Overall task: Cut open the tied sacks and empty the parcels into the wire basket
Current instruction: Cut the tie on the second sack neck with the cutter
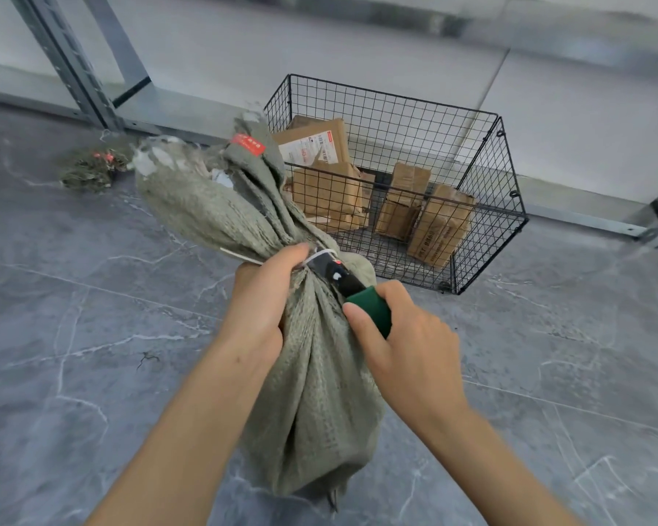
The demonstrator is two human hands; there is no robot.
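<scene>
Sack (320,392), grey-green weave, white-tied neck; left fingers (287,256) grip it, right fingers (363,324) clutch green cutter (371,299).

Open floor (92,279) left of the sack (320,411); wire basket (453,201) (parcels (327,191) inside) just beyond.

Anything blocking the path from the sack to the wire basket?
Nothing visible on the floor between the sack and the wire basket; its top is open. The white tie closes the neck, with the cutter at it.
</scene>
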